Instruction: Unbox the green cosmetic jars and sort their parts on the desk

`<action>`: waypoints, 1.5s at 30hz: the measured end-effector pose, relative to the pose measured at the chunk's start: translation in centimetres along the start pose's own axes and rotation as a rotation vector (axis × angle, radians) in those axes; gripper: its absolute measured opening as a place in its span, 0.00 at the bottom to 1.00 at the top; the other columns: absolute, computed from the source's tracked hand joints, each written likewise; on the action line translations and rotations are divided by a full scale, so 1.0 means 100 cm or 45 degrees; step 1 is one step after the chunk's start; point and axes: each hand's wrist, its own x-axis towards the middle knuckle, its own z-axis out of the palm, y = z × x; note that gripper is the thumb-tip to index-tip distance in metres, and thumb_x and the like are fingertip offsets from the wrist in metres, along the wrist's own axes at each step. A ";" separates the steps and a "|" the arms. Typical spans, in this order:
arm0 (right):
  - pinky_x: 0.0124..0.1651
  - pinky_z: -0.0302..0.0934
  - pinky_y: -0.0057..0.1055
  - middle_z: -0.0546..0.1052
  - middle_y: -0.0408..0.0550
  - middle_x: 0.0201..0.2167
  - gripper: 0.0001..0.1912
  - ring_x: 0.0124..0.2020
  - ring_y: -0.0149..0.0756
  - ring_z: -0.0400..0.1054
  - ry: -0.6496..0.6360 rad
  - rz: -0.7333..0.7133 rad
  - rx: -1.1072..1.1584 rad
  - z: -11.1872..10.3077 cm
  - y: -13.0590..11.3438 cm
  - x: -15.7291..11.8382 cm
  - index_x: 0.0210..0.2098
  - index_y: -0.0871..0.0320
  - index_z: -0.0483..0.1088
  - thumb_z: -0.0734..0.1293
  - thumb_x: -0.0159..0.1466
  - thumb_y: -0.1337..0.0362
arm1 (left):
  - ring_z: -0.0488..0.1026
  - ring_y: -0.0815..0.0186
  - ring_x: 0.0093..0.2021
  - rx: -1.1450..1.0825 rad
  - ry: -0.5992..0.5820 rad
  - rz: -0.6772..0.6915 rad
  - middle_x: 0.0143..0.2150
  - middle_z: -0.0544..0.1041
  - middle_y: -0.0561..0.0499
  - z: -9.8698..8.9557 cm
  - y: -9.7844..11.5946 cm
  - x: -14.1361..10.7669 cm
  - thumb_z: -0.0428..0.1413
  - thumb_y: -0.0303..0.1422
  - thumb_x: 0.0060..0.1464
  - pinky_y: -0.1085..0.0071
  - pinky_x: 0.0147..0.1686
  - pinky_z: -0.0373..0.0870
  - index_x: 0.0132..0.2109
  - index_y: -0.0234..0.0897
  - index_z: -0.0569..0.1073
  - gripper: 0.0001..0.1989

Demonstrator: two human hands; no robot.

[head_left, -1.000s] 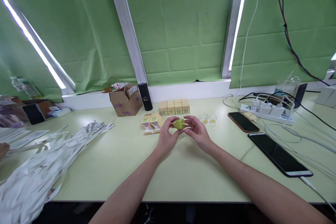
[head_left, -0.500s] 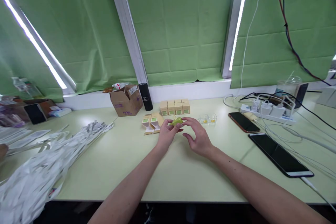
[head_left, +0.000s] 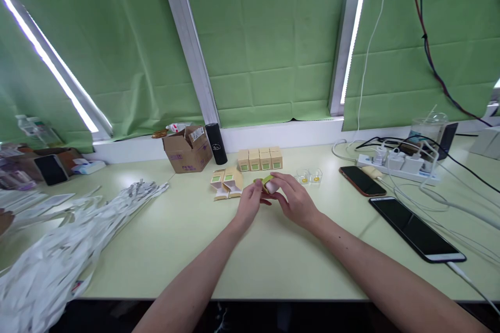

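Small green-and-white object [head_left: 272, 186] held just above the bench [head_left: 175, 250], between left hand [head_left: 247, 204] and right hand [head_left: 296, 201]; fingers of both are clamped on it, presumably so it is steadied from two sides. Two open cartons [head_left: 232, 179] are set just left, closed cartons [head_left: 260, 160] lined up on the far side, clear cups [head_left: 303, 177] to the right: all apparently placed for short reaches.
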 end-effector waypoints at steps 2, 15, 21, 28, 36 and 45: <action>0.60 0.71 0.57 0.75 0.58 0.59 0.18 0.61 0.51 0.70 0.047 0.047 0.018 0.000 0.002 -0.001 0.61 0.49 0.66 0.61 0.73 0.66 | 0.80 0.58 0.33 0.138 0.050 0.078 0.30 0.80 0.44 -0.002 0.002 -0.001 0.54 0.62 0.59 0.67 0.32 0.71 0.33 0.35 0.75 0.32; 0.47 0.75 0.48 0.71 0.56 0.51 0.12 0.49 0.50 0.73 -0.022 0.160 -0.058 -0.001 0.002 -0.001 0.55 0.50 0.67 0.64 0.73 0.60 | 0.76 0.60 0.47 0.292 0.086 0.328 0.50 0.80 0.44 -0.002 0.001 -0.004 0.66 0.36 0.56 0.70 0.38 0.75 0.54 0.41 0.79 0.19; 0.37 0.72 0.42 0.73 0.56 0.49 0.12 0.40 0.45 0.74 -0.115 0.118 -0.187 -0.005 -0.001 0.000 0.54 0.52 0.68 0.63 0.72 0.62 | 0.78 0.61 0.42 0.268 0.030 0.312 0.45 0.79 0.44 -0.003 -0.005 -0.004 0.64 0.38 0.59 0.66 0.38 0.82 0.55 0.40 0.78 0.18; 0.31 0.66 0.36 0.75 0.55 0.51 0.16 0.34 0.40 0.75 -0.205 0.046 -0.340 -0.008 -0.001 -0.001 0.59 0.50 0.68 0.62 0.73 0.64 | 0.79 0.61 0.39 0.294 -0.006 0.325 0.44 0.81 0.44 -0.002 -0.006 -0.006 0.63 0.38 0.60 0.62 0.40 0.83 0.53 0.39 0.79 0.15; 0.33 0.68 0.35 0.74 0.55 0.50 0.17 0.36 0.40 0.75 -0.254 0.006 -0.295 -0.009 0.004 -0.002 0.60 0.51 0.67 0.61 0.73 0.65 | 0.80 0.61 0.37 0.374 0.010 0.314 0.46 0.82 0.43 -0.003 -0.007 -0.005 0.63 0.35 0.59 0.63 0.40 0.83 0.52 0.38 0.80 0.15; 0.32 0.66 0.34 0.73 0.57 0.49 0.14 0.34 0.39 0.72 -0.315 -0.032 -0.410 -0.005 0.000 0.003 0.56 0.57 0.63 0.57 0.73 0.70 | 0.80 0.63 0.40 0.672 0.092 0.338 0.45 0.82 0.46 0.003 -0.003 -0.004 0.54 0.29 0.61 0.67 0.40 0.82 0.51 0.38 0.78 0.13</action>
